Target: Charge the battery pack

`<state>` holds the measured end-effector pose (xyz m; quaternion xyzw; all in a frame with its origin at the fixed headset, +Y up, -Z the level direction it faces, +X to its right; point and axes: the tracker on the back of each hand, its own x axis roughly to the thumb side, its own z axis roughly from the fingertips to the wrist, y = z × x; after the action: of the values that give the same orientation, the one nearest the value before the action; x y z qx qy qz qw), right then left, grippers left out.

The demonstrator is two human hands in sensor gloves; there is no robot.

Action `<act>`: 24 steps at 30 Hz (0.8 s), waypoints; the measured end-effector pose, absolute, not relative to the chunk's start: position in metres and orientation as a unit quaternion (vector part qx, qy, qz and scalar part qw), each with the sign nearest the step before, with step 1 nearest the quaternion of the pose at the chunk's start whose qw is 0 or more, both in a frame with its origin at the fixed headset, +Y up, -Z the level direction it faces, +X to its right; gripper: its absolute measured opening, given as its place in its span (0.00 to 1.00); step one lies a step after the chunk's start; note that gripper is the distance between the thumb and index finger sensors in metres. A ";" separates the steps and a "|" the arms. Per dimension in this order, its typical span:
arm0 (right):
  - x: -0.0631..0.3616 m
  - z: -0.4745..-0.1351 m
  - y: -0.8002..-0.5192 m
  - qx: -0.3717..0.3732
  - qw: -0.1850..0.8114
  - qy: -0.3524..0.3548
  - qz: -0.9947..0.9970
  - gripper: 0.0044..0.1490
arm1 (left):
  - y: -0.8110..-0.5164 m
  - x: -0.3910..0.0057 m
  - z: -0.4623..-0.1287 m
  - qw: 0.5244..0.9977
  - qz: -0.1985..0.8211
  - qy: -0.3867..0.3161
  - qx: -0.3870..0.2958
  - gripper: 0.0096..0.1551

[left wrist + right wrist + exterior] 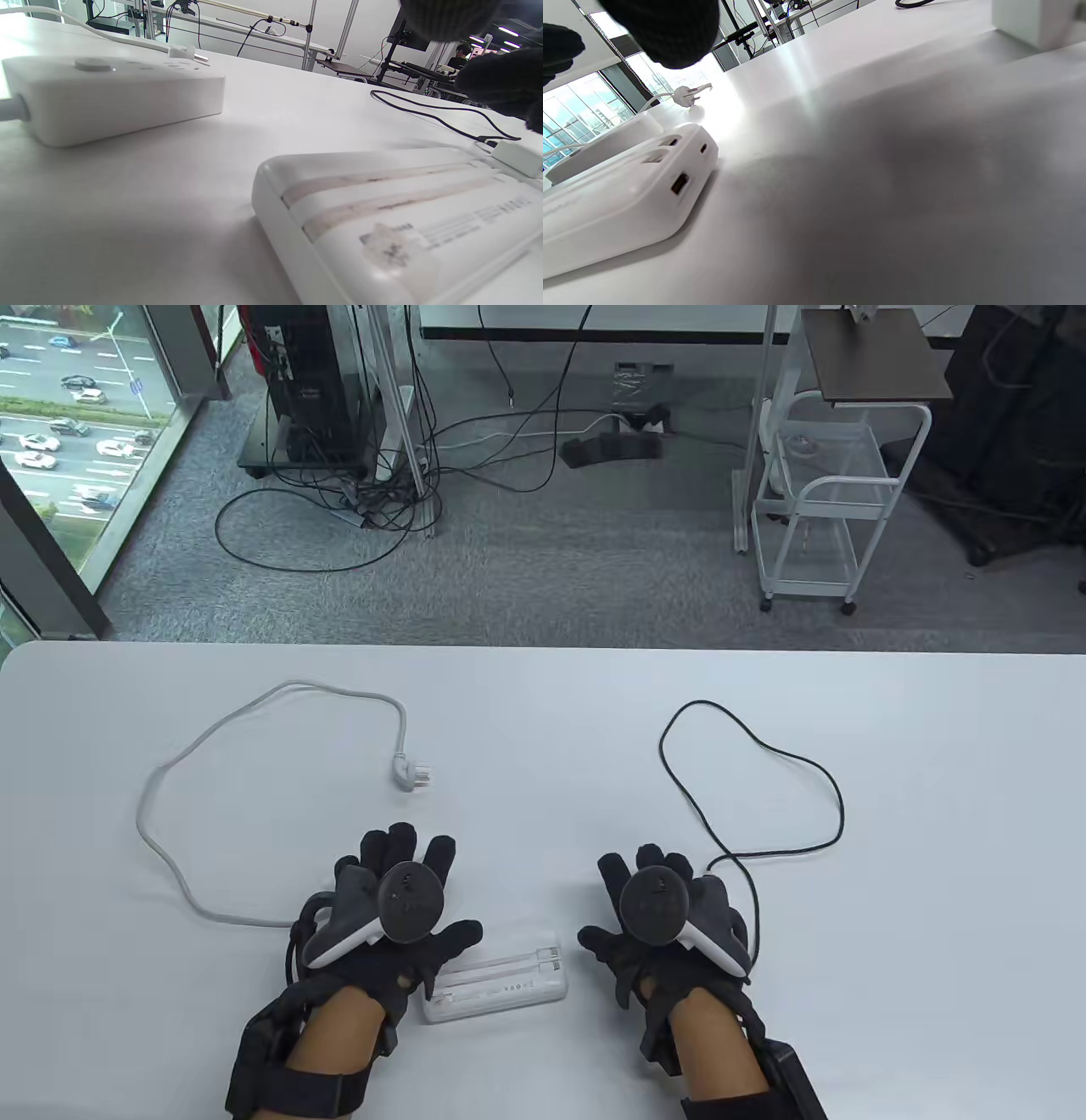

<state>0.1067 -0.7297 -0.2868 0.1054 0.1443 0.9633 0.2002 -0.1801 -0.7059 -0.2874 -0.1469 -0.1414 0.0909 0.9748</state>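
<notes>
The white battery pack (496, 976) lies flat on the table between my hands; its end ports show in the right wrist view (628, 186). My left hand (405, 891) is open with fingers spread, over a white power strip (114, 93) that it hides in the table view. The strip's white cable (170, 780) loops to a loose plug (413, 774). My right hand (655, 903) is open and holds nothing. A black cable (764, 797) loops from beside it. A small white adapter (517, 159) lies at the pack's far end.
The white table (543, 712) stretches far beyond both cables. Its far edge runs across the middle of the table view. Beyond it are a carpeted floor, floor cables and a white cart (827, 509).
</notes>
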 end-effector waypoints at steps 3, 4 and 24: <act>0.107 -0.287 -0.730 0.105 0.200 0.143 0.964 0.55 | -0.706 -0.180 -0.287 0.974 0.090 -0.142 -0.150 0.63; 0.107 -0.287 -0.729 0.105 0.202 0.142 0.963 0.55 | -0.706 -0.180 -0.287 0.974 0.089 -0.143 -0.150 0.63; 0.108 -0.285 -0.727 0.109 0.197 0.139 0.965 0.55 | -0.700 -0.189 -0.288 0.979 0.095 -0.124 -0.130 0.63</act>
<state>0.1080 -0.7275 -0.2854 0.1085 0.1387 0.9646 0.1965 -0.1890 -0.6996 -0.2876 -0.1297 -0.1243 0.0948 0.9792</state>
